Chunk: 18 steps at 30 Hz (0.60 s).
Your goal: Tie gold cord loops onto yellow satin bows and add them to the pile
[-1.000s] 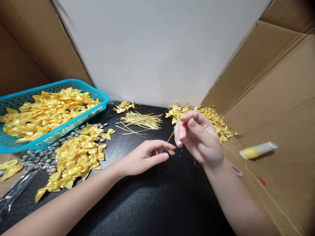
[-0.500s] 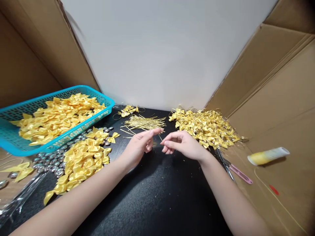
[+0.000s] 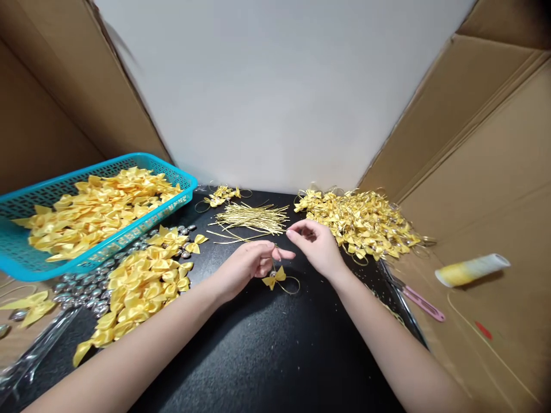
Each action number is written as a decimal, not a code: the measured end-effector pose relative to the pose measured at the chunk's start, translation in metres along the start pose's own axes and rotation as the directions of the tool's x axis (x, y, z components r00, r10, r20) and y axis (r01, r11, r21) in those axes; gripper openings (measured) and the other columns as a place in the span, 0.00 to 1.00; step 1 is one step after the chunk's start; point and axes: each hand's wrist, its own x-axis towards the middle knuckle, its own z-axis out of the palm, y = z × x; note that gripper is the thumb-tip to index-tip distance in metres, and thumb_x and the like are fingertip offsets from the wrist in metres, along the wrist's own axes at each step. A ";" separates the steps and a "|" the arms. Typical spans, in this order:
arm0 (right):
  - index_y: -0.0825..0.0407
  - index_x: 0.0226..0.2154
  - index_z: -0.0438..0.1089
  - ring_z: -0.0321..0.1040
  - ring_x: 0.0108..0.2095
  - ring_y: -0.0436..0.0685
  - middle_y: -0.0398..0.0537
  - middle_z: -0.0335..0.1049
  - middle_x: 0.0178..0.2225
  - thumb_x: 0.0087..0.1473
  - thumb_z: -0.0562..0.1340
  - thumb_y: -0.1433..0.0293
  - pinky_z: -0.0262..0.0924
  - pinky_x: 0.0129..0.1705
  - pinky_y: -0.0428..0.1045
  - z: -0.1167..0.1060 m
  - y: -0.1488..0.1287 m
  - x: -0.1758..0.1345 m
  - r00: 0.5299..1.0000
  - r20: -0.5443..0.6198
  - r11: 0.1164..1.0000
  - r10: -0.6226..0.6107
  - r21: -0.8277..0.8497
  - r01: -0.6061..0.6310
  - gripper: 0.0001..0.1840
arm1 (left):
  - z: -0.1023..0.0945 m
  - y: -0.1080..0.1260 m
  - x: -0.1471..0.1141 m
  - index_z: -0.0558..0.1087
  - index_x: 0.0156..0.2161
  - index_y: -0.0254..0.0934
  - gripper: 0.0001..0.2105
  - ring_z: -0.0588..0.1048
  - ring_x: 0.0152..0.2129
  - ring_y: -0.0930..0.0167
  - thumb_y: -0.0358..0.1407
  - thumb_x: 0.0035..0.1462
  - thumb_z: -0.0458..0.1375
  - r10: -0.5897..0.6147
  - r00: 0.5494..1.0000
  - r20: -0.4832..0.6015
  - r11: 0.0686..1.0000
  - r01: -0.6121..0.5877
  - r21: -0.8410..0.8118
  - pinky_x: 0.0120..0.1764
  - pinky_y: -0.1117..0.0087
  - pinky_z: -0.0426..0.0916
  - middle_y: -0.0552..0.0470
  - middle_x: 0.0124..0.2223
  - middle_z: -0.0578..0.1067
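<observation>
My left hand (image 3: pixel 253 263) is closed, its fingers curled with the index finger pointing right. Just below its fingertips hangs a small yellow ribbon bow (image 3: pixel 274 279) on a gold cord whose upper part goes into the hand. A thin cord loop (image 3: pixel 293 285) sticks out to the right of the bow. My right hand (image 3: pixel 317 244) is a little to the right, thumb and index finger brought together; whatever lies between them is too small to make out. Behind both hands lies a bundle of gold cords (image 3: pixel 253 218).
A teal basket (image 3: pixel 189 192) of yellow bows stands at the left, beside silver beads (image 3: pixel 86 284) and loose bows (image 3: pixel 138 287). Finished-looking bows with loops (image 3: pixel 357 221) are heaped at the right, near pink-handled scissors (image 3: pixel 424 304) and a cardboard tube (image 3: pixel 473 269). Cardboard walls flank the black table (image 3: pixel 258 355).
The yellow bow and its loop have come into sight below my left hand. My left hand has shifted slightly down, and my right hand has moved a little up and away from it.
</observation>
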 end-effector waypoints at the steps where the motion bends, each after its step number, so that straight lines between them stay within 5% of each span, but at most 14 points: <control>1: 0.50 0.27 0.74 0.64 0.30 0.51 0.43 0.71 0.29 0.49 0.65 0.69 0.59 0.34 0.50 -0.001 -0.003 -0.001 0.996 -0.007 0.994 -0.083 -0.065 0.083 0.03 | 0.000 0.001 0.001 0.69 0.26 0.34 0.11 0.53 0.18 0.78 0.39 0.54 0.56 -0.013 1.000 -0.022 0.999 0.012 -0.036 0.23 0.74 0.49 0.50 0.31 0.76; 4: 0.49 0.25 0.76 0.62 0.33 0.53 0.42 0.66 0.28 0.48 0.66 0.72 0.57 0.37 0.50 0.001 -0.011 -0.007 0.961 0.076 0.937 -0.264 -0.216 0.275 0.04 | 0.000 0.002 0.001 0.70 0.26 0.34 0.09 0.54 0.18 0.77 0.39 0.51 0.57 -0.031 0.997 -0.077 0.996 0.024 -0.083 0.23 0.75 0.48 0.58 0.22 0.65; 7: 0.47 0.27 0.78 0.59 0.33 0.54 0.43 0.63 0.27 0.51 0.65 0.72 0.55 0.37 0.51 0.011 -0.011 -0.015 0.944 0.083 0.881 -0.319 -0.341 0.327 0.07 | 0.001 0.002 -0.001 0.69 0.25 0.35 0.09 0.54 0.18 0.77 0.39 0.50 0.56 -0.015 0.994 -0.105 0.998 0.009 -0.061 0.23 0.75 0.48 0.60 0.19 0.58; 14: 0.47 0.33 0.80 0.58 0.30 0.54 0.43 0.63 0.23 0.53 0.65 0.69 0.53 0.35 0.51 0.032 0.004 -0.026 0.931 -0.117 0.858 -0.346 -0.441 0.264 0.06 | 0.000 -0.002 -0.001 0.72 0.25 0.32 0.09 0.54 0.19 0.77 0.38 0.48 0.57 0.008 0.994 -0.111 0.996 -0.017 -0.085 0.24 0.74 0.50 0.58 0.21 0.62; 18: 0.46 0.36 0.79 0.59 0.30 0.54 0.43 0.65 0.24 0.52 0.65 0.71 0.52 0.37 0.52 0.032 0.004 -0.027 0.929 -0.086 0.841 -0.361 -0.460 0.284 0.08 | -0.003 -0.006 0.000 0.74 0.24 0.32 0.08 0.57 0.20 0.78 0.36 0.45 0.58 0.001 0.996 -0.094 0.995 -0.010 -0.102 0.26 0.75 0.53 0.55 0.24 0.67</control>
